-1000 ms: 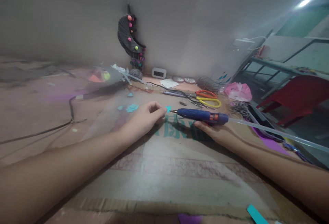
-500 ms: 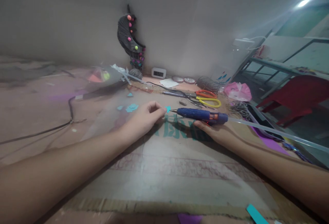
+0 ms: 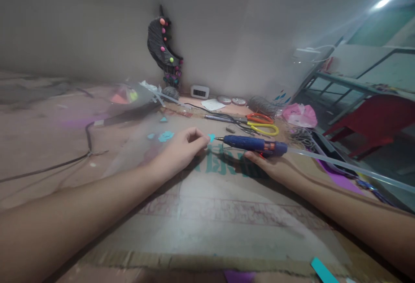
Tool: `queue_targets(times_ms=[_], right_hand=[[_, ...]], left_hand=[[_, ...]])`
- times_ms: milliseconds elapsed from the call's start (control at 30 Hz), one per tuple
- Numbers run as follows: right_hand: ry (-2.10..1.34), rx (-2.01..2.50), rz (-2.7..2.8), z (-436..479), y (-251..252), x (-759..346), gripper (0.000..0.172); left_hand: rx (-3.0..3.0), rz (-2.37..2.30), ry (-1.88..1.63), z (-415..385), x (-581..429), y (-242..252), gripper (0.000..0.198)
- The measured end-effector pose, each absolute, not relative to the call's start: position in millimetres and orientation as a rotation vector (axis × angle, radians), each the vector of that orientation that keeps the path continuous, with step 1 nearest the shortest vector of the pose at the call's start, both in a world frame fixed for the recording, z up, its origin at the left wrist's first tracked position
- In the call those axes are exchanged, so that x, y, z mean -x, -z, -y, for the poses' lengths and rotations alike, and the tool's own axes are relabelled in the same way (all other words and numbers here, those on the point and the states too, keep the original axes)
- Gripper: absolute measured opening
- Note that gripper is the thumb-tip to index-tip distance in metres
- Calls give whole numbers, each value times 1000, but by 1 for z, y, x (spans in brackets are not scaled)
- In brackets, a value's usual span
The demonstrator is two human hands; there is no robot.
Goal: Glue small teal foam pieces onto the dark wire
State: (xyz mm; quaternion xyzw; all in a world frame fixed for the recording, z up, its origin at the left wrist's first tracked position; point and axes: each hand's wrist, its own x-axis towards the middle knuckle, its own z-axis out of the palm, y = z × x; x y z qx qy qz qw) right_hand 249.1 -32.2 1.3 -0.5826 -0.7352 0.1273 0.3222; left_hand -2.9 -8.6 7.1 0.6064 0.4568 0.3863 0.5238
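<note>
Between the thumb and fingers of my left hand [image 3: 191, 144] is pinched a small turquoise paper piece [image 3: 211, 138]. My right hand [image 3: 261, 162] grips a blue glue gun [image 3: 249, 143] from below, its metal nozzle at the paper piece. Whether the tip touches the paper is too small to tell. A long clear glue stick [image 3: 337, 162] sticks out of the gun's back. Under both hands lies a translucent sheet [image 3: 207, 188] over cardboard, with green lettering and a reddish patterned band. More turquoise cutouts [image 3: 166, 136] rest left of centre.
Orange-handled scissors [image 3: 260, 118] and yellow-handled scissors [image 3: 264, 128] lie behind the gun. A white clock [image 3: 200, 91] stands by the wall, near a dark crescent ornament [image 3: 158, 45]. At right are a phone [image 3: 333, 155], pink plastic [image 3: 300, 115] and a red chair [image 3: 376, 120].
</note>
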Motion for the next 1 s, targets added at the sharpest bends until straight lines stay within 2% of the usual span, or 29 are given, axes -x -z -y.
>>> queue_targets(times_ms=[200, 433, 567, 767, 1000], right_hand=[[-350, 1524, 1937, 33, -4, -246, 26], [-323, 1544, 1882, 33, -11, -242, 32], [-455, 1532, 1836, 31, -30, -245, 44], [-738, 1252, 1603, 27, -60, -247, 42], [-503, 1507, 1715, -27, -95, -244, 38]], left_hand=[[-1457, -1088, -942, 7, 3, -5, 23], [-1471, -1082, -958, 6, 3, -3, 22], [-1455, -1057, -977, 6, 3, -3, 22], [-1419, -1039, -1001, 7, 1, -3, 23], [-1475, -1071, -999, 1, 0, 3, 22]])
